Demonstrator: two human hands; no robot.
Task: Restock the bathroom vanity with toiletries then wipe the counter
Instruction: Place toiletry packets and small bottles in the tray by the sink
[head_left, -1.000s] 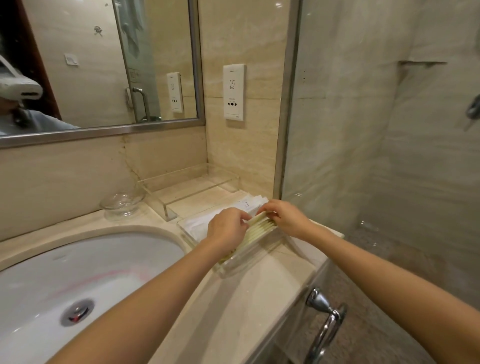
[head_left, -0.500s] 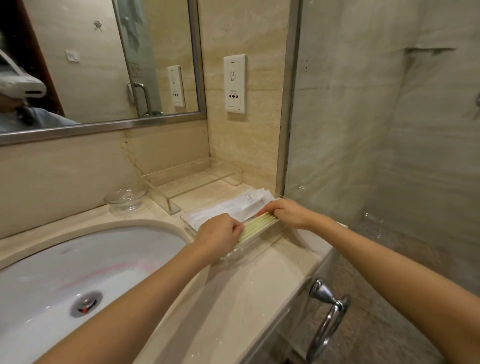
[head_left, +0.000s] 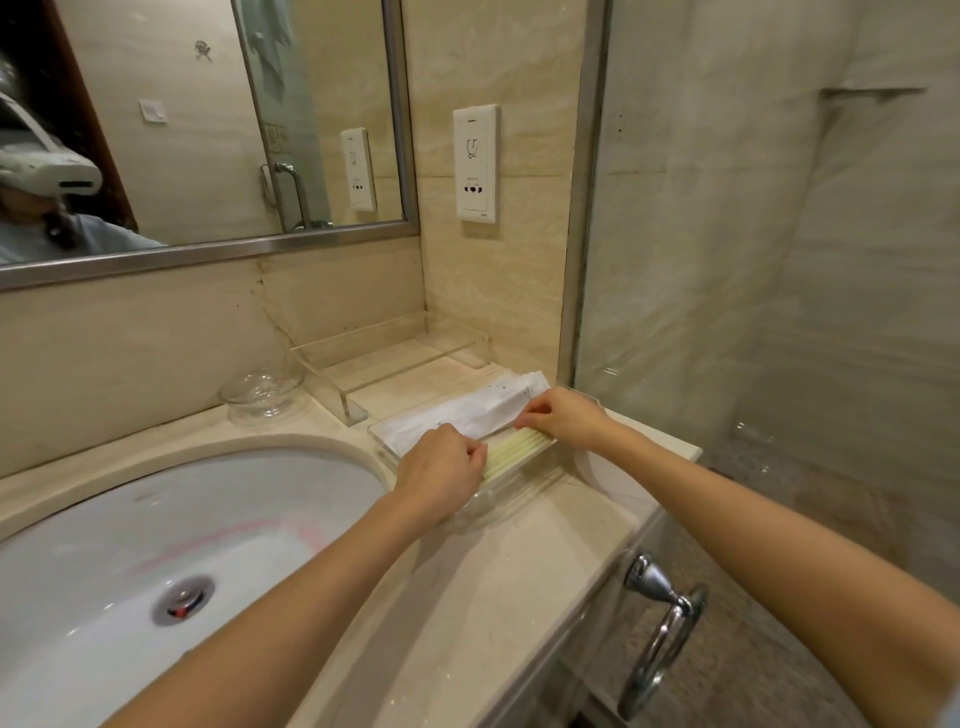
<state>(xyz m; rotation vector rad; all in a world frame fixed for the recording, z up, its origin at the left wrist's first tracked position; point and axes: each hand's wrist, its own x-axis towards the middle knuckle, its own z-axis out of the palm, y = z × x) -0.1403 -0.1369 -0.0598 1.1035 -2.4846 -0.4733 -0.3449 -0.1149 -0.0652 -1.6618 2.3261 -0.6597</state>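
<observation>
A clear acrylic tray (head_left: 511, 492) sits on the beige marble counter (head_left: 498, 587) to the right of the sink. In it lie several pale green stick-shaped toiletries (head_left: 514, 451) side by side, with white paper sachets (head_left: 485, 408) behind them. My left hand (head_left: 441, 470) pinches the left ends of the green sticks. My right hand (head_left: 563, 418) presses its fingertips on their right ends, beside the sachets. Both hands rest over the tray.
A second clear acrylic tray (head_left: 358, 364) stands in the back corner, a small glass dish (head_left: 260, 392) to its left. The white basin (head_left: 171, 561) fills the left. A glass shower panel (head_left: 727, 260) borders the right; a chrome towel ring (head_left: 662, 629) hangs below the counter edge.
The camera has shifted slightly. Both hands stay on the green sticks, the left hand having slid a little toward their left end.
</observation>
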